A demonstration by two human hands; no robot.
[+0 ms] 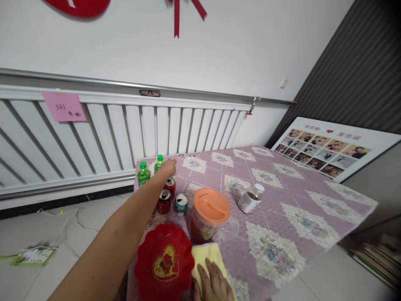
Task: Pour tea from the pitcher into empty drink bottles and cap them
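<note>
My left arm stretches across the table's left side, and my left hand (170, 167) is at the far end beside a green-capped bottle (159, 162); its fingers and anything in them are hidden. My right hand (214, 282) lies with spread fingers on a folded yellow cloth (208, 256) at the near edge. Left of the cloth is a red scalloped plate (164, 263) with a gold heart. Beyond it stand a pitcher with an orange lid (212, 205), a teal can (181, 205) and dark red cans (164, 202). Another green bottle (143, 174) stands at the left edge.
A bottle with a white cap and label (251, 198) stands tilted in view, right of the pitcher, on the floral tablecloth (272, 246). Behind the table is a white radiator (194, 127) with glasses (149, 93) on top. A photo board (332, 146) leans at the right.
</note>
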